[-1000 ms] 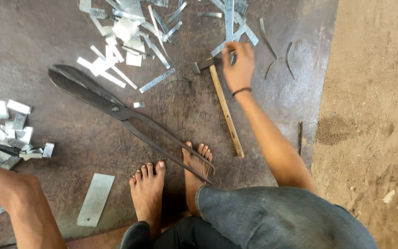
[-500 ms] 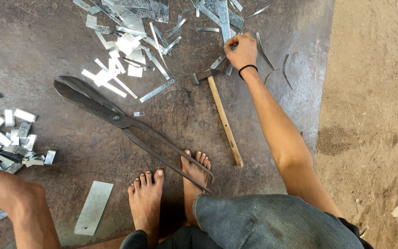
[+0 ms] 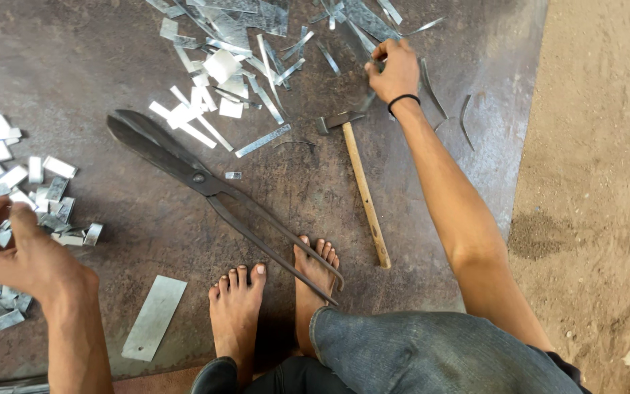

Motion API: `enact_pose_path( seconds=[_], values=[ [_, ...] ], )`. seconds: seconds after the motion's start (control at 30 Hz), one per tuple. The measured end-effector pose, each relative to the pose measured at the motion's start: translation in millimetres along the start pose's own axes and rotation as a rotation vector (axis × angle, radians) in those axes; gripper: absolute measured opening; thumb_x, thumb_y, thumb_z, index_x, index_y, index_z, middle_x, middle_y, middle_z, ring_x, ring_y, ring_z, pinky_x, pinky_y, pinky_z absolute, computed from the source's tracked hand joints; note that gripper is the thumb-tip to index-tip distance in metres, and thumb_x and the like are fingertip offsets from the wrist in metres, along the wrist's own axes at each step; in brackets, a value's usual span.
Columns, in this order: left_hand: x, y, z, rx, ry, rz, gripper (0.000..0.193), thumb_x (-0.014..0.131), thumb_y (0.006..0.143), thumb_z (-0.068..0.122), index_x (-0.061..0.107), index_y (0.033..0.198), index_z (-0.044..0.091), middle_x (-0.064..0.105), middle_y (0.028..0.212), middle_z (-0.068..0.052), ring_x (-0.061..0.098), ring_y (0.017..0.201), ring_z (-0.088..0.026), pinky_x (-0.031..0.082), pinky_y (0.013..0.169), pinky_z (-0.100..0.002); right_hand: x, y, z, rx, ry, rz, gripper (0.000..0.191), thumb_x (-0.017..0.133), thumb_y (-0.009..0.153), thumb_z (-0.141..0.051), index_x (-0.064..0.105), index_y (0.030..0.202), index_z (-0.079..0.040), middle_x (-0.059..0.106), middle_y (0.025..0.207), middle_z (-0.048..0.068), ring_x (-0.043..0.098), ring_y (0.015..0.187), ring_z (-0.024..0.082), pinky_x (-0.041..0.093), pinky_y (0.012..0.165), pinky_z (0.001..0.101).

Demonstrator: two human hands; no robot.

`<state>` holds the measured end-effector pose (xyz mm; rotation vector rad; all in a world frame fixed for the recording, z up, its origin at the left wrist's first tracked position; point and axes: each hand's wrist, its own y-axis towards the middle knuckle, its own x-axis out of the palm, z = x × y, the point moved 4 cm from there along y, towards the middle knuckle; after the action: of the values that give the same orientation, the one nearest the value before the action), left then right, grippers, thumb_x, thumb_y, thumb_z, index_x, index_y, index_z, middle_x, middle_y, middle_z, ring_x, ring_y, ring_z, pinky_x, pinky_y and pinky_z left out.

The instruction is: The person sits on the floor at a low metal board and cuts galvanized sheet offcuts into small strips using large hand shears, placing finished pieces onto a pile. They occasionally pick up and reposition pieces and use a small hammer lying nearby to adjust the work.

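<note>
My right hand [image 3: 395, 71] reaches to the far side of the dark metal sheet [image 3: 111, 80] and pinches a thin grey metal strip [image 3: 359, 38] at the edge of a scrap pile [image 3: 242, 29]. It wears a black band on the wrist. A wooden-handled hammer [image 3: 359, 182] lies just left of that forearm. My left hand [image 3: 16, 252] hovers with its fingers apart over a heap of small folded metal pieces [image 3: 45, 197] at the left and holds nothing. Large tin snips [image 3: 205, 182] lie across the middle, their handles ending by my bare feet [image 3: 271, 299].
A flat rectangular metal piece [image 3: 154, 316] lies near my left foot. White cut strips [image 3: 198, 109] lie scattered beyond the snips' blades. Curved offcuts [image 3: 464, 117] lie near the sheet's right edge. Sandy ground [image 3: 599, 182] lies to the right.
My right hand has moved away from the hammer head, farther out to the scrap pile, and closed on a strip. My left hand has risen over the folded pieces.
</note>
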<state>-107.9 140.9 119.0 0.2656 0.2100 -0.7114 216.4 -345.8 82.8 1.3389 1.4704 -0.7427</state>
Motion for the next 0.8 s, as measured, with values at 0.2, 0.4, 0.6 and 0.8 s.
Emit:
enact_pose_path(
  seconds=[0.2, 0.4, 0.6, 0.8],
  values=[
    [31, -2, 17, -0.138, 0.001, -0.21, 0.014, 0.067, 0.108, -0.002, 0.059, 0.118, 0.004, 0.061, 0.112, -0.004, 0.059, 0.105, -0.013, 0.049, 0.093, -0.028, -9, -29, -69, 0.104, 0.762, -0.016, 0.023, 0.084, 0.093, -0.003, 0.067, 0.108, -0.001, 0.072, 0.098, 0.005, 0.071, 0.088, 0.013, 0.059, 0.078, 0.0263],
    [110, -42, 33, -0.518, -0.351, -0.658, 0.026, 0.072, 0.098, 0.013, 0.07, 0.122, 0.003, 0.073, 0.104, -0.003, 0.068, 0.093, -0.01, 0.056, 0.08, -0.025, 26, -140, -198, 0.4, 1.32, -0.573, 0.022, 0.076, 0.095, -0.003, 0.07, 0.115, 0.0, 0.074, 0.101, 0.005, 0.068, 0.089, 0.011, 0.055, 0.075, 0.0254],
    [115, -52, 32, -0.645, -0.51, -0.668, 0.015, 0.07, 0.096, 0.007, 0.068, 0.109, 0.001, 0.075, 0.093, -0.004, 0.073, 0.083, -0.013, 0.066, 0.07, -0.031, 26, -180, -233, 0.45, 1.337, -0.627, 0.023, 0.07, 0.099, -0.007, 0.067, 0.121, -0.002, 0.073, 0.109, 0.008, 0.07, 0.093, 0.011, 0.058, 0.082, 0.0258],
    [81, 8, 5, -0.608, -0.486, -0.437, 0.017, 0.068, 0.099, 0.004, 0.065, 0.115, 0.008, 0.072, 0.105, -0.005, 0.074, 0.096, -0.016, 0.068, 0.077, -0.04, -7, -238, -243, -0.184, 0.483, -0.394, 0.041, 0.084, 0.085, -0.018, 0.068, 0.12, -0.006, 0.056, 0.129, 0.018, 0.063, 0.117, 0.032, 0.052, 0.099, 0.0403]
  ],
)
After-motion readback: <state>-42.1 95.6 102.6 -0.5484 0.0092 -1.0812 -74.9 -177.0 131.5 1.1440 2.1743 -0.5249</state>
